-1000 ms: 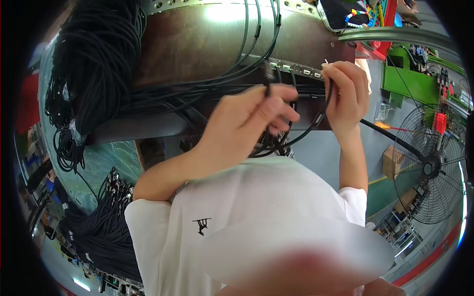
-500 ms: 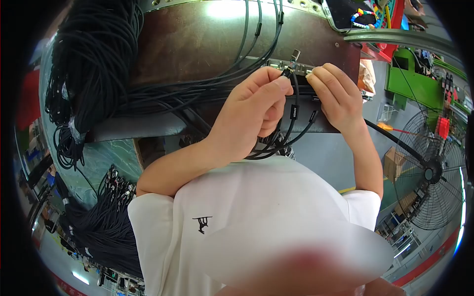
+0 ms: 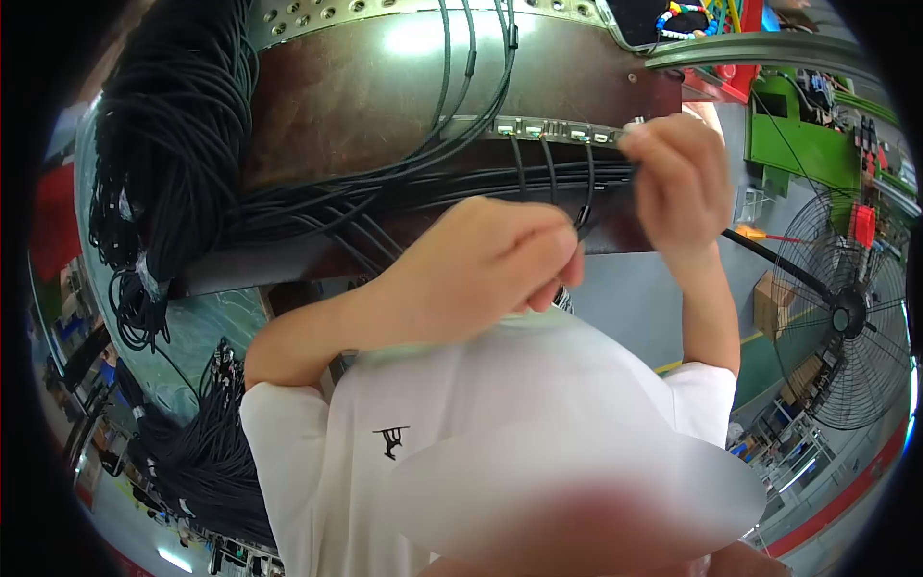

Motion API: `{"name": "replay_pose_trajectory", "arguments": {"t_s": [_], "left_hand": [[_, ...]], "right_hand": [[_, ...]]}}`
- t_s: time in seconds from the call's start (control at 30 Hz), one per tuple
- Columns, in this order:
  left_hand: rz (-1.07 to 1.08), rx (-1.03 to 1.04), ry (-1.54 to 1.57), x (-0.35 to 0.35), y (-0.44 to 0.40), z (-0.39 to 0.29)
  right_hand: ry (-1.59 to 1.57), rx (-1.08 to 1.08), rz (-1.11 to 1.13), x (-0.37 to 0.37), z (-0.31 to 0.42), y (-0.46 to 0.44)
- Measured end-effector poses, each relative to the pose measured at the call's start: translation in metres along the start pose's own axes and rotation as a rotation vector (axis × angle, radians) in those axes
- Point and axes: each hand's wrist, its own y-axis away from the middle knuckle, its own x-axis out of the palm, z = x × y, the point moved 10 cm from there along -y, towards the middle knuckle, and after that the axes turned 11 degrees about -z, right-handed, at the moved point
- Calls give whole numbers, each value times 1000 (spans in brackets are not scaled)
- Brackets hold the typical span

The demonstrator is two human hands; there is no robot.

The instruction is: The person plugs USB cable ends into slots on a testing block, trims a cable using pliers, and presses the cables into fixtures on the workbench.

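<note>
My left hand is closed, fingers curled, in front of the table's near edge. What it holds, if anything, is hidden. Beside it, black cables run down from a narrow strip of metal-edged sockets set along the tabletop. One cable with a thicker dark sleeve passes just right of my left knuckles. At the strip's right end, my right hand is raised with fingertips pinched together, blurred by motion. Whatever may be between those fingertips is too small to make out.
A thick bundle of black cables hangs at the left, with another bundle lower down. Loose cables lie across the brown tabletop. A metal rail, a green machine and a caged fan stand at the right.
My left hand has dropped away from the socket strip toward my body. My right hand has shifted slightly right. The upright metal plug above the strip is no longer visible; the sockets show.
</note>
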Motion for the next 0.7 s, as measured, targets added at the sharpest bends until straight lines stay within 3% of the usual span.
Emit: {"name": "replay_pose_trajectory", "arguments": {"t_s": [0.03,0.07,0.13,0.27,0.37,0.53,0.6,0.67,0.7], "left_hand": [[-53,179,-353,-7,7,-13],[-61,179,-349,-7,6,-10],[-324,680,-745,-4,21,-43],[-342,699,-673,-11,22,-42],[-358,678,-658,-35,22,-43],[-602,568,-615,-136,-18,-64],[-811,413,32,-212,-56,-43],[-599,414,385,-224,-97,-46],[-543,593,-186,-202,-105,-75]], "right_hand": [[18,186,29,-4,-18,8],[33,366,60,-2,-35,18],[-51,419,59,10,-36,35],[-123,462,117,24,-43,50],[-121,316,205,26,-36,39],[-149,195,391,38,-32,27],[-158,233,403,41,-35,30],[-204,284,393,37,-43,32],[-353,512,552,46,-59,40]]}}
